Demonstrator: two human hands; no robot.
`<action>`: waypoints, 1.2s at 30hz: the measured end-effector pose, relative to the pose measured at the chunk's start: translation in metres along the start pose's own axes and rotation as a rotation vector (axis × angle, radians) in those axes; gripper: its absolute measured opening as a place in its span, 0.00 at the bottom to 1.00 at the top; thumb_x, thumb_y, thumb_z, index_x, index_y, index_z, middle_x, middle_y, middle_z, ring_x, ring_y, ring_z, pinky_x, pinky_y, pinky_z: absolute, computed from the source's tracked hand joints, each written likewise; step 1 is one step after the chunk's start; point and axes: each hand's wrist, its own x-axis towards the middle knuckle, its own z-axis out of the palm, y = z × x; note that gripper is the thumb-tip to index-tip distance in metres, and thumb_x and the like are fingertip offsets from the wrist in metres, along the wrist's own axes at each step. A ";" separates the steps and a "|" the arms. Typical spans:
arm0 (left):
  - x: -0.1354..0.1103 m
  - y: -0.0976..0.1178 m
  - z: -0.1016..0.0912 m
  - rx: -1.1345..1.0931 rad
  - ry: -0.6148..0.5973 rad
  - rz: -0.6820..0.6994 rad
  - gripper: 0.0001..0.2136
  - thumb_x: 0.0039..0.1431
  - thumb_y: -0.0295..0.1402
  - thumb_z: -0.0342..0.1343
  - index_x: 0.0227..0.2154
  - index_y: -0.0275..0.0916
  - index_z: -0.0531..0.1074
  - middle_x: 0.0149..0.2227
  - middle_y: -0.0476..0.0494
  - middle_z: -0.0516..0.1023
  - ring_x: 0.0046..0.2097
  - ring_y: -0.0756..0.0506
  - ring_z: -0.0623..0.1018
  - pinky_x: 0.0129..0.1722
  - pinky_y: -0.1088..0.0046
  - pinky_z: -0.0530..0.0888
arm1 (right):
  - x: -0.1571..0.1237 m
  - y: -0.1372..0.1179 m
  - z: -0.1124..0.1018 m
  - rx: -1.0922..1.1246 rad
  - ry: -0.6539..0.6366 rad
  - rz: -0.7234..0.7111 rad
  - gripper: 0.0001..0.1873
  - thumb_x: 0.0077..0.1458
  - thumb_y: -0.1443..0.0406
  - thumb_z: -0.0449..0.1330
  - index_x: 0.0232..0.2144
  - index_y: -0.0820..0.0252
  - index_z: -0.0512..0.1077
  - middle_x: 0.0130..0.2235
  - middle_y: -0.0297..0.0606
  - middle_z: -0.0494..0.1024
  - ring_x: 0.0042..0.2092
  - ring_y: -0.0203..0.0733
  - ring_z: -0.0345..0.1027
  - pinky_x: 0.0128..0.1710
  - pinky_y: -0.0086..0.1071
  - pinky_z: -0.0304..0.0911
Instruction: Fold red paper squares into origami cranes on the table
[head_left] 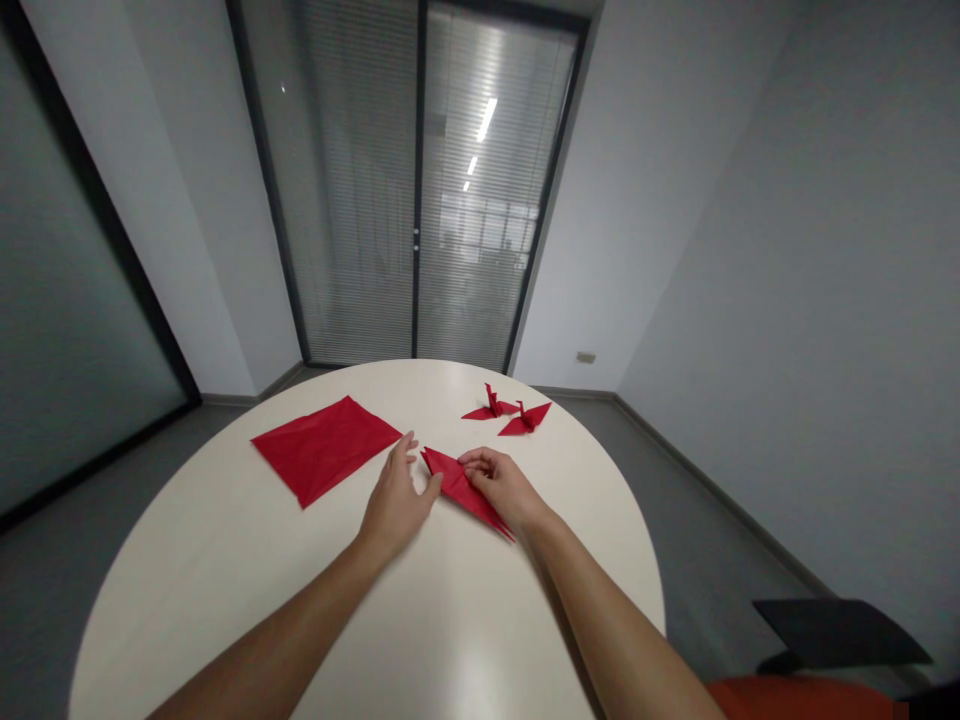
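Note:
A partly folded piece of red origami paper (469,492) lies slantwise on the table between my hands, its pointed layers fanning apart at the near right end. My right hand (504,488) pinches its upper edge, thumb and fingers pressed together. My left hand (397,502) is at the paper's left side, fingers spread and the thumb tip at its edge. Just beyond the left fingertips is the corner of a flat red paper sheet (326,450) with crease lines.
Two folded red paper cranes, a farther crane (492,404) and a nearer crane (527,420), stand at the back right of the round white table (225,600). A dark chair part (840,632) is at the lower right. Behind the table is a glass door (360,200) with blinds.

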 end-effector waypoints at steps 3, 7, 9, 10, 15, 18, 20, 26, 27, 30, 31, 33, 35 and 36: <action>-0.001 0.008 -0.009 0.209 -0.073 0.275 0.20 0.58 0.31 0.57 0.54 0.42 0.67 0.65 0.37 0.62 0.65 0.36 0.63 0.63 0.54 0.63 | -0.002 0.000 -0.001 -0.078 -0.076 -0.017 0.10 0.55 0.66 0.60 0.40 0.61 0.75 0.37 0.39 0.80 0.39 0.41 0.73 0.41 0.34 0.66; -0.004 0.012 -0.013 0.267 -0.400 0.417 0.14 0.55 0.27 0.57 0.45 0.42 0.72 0.52 0.41 0.76 0.55 0.39 0.73 0.60 0.56 0.65 | -0.004 0.003 0.000 -0.051 -0.114 -0.030 0.11 0.55 0.65 0.61 0.41 0.61 0.74 0.40 0.41 0.81 0.43 0.43 0.75 0.44 0.36 0.67; -0.004 0.010 -0.012 0.283 -0.463 0.413 0.10 0.54 0.26 0.58 0.40 0.42 0.73 0.47 0.42 0.77 0.51 0.39 0.75 0.58 0.57 0.67 | -0.005 0.003 0.000 -0.040 -0.105 -0.021 0.13 0.54 0.66 0.61 0.44 0.60 0.72 0.41 0.42 0.82 0.43 0.44 0.76 0.43 0.36 0.68; -0.004 0.009 -0.012 0.289 -0.479 0.397 0.08 0.55 0.26 0.57 0.38 0.42 0.73 0.46 0.43 0.78 0.49 0.40 0.75 0.56 0.57 0.68 | -0.005 0.003 0.000 -0.050 -0.099 -0.019 0.15 0.54 0.67 0.61 0.45 0.60 0.72 0.41 0.41 0.82 0.42 0.43 0.76 0.42 0.36 0.68; -0.002 0.005 -0.013 0.334 -0.513 0.313 0.03 0.58 0.29 0.56 0.34 0.41 0.74 0.45 0.43 0.77 0.47 0.41 0.75 0.49 0.63 0.71 | -0.011 -0.012 -0.002 -0.353 -0.103 -0.104 0.09 0.56 0.68 0.60 0.39 0.59 0.78 0.36 0.38 0.82 0.37 0.41 0.74 0.38 0.34 0.66; -0.001 0.003 -0.015 0.372 -0.497 0.272 0.04 0.58 0.29 0.55 0.31 0.41 0.75 0.48 0.42 0.76 0.48 0.40 0.75 0.47 0.64 0.71 | -0.013 -0.022 -0.006 -0.513 -0.200 -0.225 0.05 0.55 0.63 0.64 0.33 0.56 0.81 0.36 0.37 0.82 0.39 0.43 0.73 0.41 0.34 0.64; -0.001 0.002 -0.016 0.367 -0.503 0.282 0.04 0.59 0.30 0.56 0.31 0.41 0.75 0.47 0.42 0.76 0.48 0.40 0.74 0.47 0.64 0.71 | -0.014 -0.025 -0.010 -0.590 -0.277 -0.279 0.05 0.53 0.62 0.68 0.33 0.55 0.82 0.36 0.37 0.82 0.41 0.45 0.72 0.44 0.35 0.64; 0.002 0.000 -0.023 0.256 -0.607 0.365 0.07 0.58 0.32 0.60 0.39 0.44 0.78 0.49 0.42 0.78 0.50 0.40 0.74 0.51 0.63 0.70 | -0.009 -0.015 -0.017 -0.721 -0.237 -0.296 0.10 0.56 0.68 0.63 0.39 0.51 0.82 0.40 0.38 0.82 0.43 0.44 0.71 0.45 0.34 0.63; 0.002 0.000 -0.025 0.249 -0.618 0.368 0.08 0.58 0.33 0.60 0.40 0.44 0.78 0.50 0.42 0.77 0.51 0.40 0.73 0.52 0.63 0.69 | -0.009 -0.014 -0.017 -0.734 -0.228 -0.295 0.12 0.57 0.69 0.62 0.40 0.51 0.82 0.40 0.39 0.81 0.43 0.44 0.71 0.45 0.34 0.63; 0.004 -0.001 -0.028 0.227 -0.623 0.364 0.10 0.57 0.33 0.60 0.42 0.45 0.78 0.51 0.42 0.78 0.52 0.39 0.73 0.53 0.63 0.69 | -0.009 -0.015 -0.016 -0.751 -0.227 -0.294 0.18 0.56 0.72 0.59 0.44 0.51 0.82 0.40 0.39 0.81 0.41 0.43 0.71 0.44 0.33 0.64; 0.004 0.000 -0.029 0.220 -0.622 0.359 0.11 0.57 0.33 0.61 0.43 0.45 0.78 0.50 0.42 0.78 0.52 0.39 0.74 0.53 0.63 0.69 | -0.010 -0.016 -0.016 -0.751 -0.230 -0.292 0.19 0.55 0.73 0.58 0.44 0.51 0.81 0.40 0.39 0.81 0.41 0.42 0.72 0.44 0.33 0.64; 0.005 0.001 -0.031 0.214 -0.621 0.343 0.12 0.56 0.33 0.60 0.44 0.45 0.78 0.50 0.41 0.79 0.51 0.39 0.74 0.52 0.63 0.70 | -0.011 -0.019 -0.014 -0.744 -0.234 -0.288 0.20 0.54 0.73 0.59 0.46 0.51 0.81 0.42 0.39 0.81 0.41 0.42 0.72 0.45 0.33 0.64; 0.005 0.002 -0.032 0.222 -0.622 0.329 0.13 0.57 0.34 0.59 0.46 0.45 0.78 0.49 0.41 0.79 0.50 0.39 0.75 0.51 0.64 0.71 | -0.012 -0.022 -0.013 -0.722 -0.244 -0.300 0.20 0.55 0.72 0.59 0.47 0.51 0.80 0.44 0.39 0.81 0.43 0.44 0.73 0.47 0.34 0.65; 0.005 0.002 -0.032 0.228 -0.618 0.322 0.13 0.57 0.35 0.59 0.46 0.45 0.78 0.48 0.41 0.80 0.49 0.39 0.76 0.50 0.65 0.71 | -0.012 -0.023 -0.012 -0.708 -0.251 -0.309 0.20 0.55 0.72 0.59 0.47 0.51 0.80 0.45 0.39 0.81 0.45 0.44 0.73 0.48 0.34 0.64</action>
